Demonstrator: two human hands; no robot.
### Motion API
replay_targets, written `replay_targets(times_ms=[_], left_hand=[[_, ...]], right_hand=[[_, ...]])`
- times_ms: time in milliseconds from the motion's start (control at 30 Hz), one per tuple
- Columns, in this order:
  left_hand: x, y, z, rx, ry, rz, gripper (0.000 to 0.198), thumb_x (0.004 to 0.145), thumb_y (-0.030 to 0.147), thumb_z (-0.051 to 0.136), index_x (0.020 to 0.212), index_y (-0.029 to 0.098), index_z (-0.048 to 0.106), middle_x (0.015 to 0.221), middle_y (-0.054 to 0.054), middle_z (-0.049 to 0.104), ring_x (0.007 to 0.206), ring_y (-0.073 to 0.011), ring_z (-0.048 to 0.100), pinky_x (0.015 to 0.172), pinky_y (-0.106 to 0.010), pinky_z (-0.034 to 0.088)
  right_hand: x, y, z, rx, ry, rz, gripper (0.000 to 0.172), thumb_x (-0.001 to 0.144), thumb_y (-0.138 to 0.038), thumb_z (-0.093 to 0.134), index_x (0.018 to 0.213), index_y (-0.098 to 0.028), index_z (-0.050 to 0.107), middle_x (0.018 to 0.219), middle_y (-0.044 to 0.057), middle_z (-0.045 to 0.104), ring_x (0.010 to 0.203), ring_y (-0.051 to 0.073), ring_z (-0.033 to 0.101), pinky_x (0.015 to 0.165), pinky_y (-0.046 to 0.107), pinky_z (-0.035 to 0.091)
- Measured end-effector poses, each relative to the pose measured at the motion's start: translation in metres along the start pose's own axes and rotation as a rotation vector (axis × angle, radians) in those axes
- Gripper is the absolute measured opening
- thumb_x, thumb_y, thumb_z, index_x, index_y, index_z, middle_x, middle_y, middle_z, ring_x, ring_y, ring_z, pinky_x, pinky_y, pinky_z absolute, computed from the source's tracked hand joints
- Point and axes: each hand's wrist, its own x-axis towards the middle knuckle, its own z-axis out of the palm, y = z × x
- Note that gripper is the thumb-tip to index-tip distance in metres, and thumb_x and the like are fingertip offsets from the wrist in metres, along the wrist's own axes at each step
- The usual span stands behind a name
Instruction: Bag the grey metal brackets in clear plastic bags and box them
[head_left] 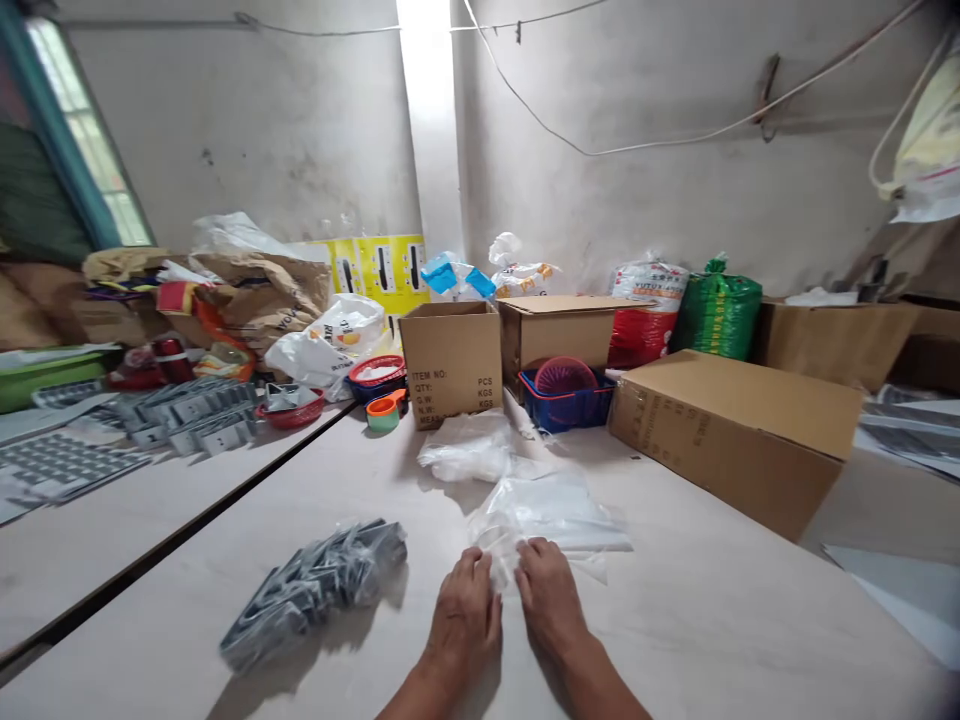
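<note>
From here: L hand [461,605] & R hand [551,595] close tog., fingertips on clear plastic bag [502,556]; can't tell if pinched. Looks unfilled. One grey bundle [315,585] L of grip's alr. bagged; unbagged grey parts [199,412] farther L.

Clear plastic [551,510]: near edge indistinct.
Forearms [596,675]: cut by bottom edge.
Long carton [739,440]: print illegible.
Hanging bag [934,145]: cut at right edge.
</note>
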Motion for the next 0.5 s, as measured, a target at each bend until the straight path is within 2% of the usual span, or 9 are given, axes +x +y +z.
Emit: replay_targets(times_ms=[300,500], left_hand=[[-0.002,0.008,-0.008,-0.122,-0.144,-0.146,0.044,0.073,0.013,0.044,0.117,0.01,0.049,0.118,-0.018,0.051,0.111,-0.0282,0.049,0.091,-0.044,0.042],[-0.007,0.009,-0.004,-0.175,-0.143,-0.193,0.047,0.073,0.014,0.045,0.12,0.01,0.047,0.126,-0.02,0.046,0.118,-0.0306,0.042,0.096,-0.048,0.037]], right_hand=[[-0.008,-0.005,0.004,-0.172,0.042,-0.089,0.026,0.084,-0.012,0.043,0.103,-0.017,0.06,0.099,0.008,0.057,0.092,0.021,0.05,0.085,0.032,0.036],[-0.011,-0.003,0.006,-0.232,0.07,-0.166,0.024,0.084,-0.011,0.041,0.1,-0.016,0.059,0.095,0.009,0.058,0.09,0.021,0.051,0.082,0.034,0.039]])
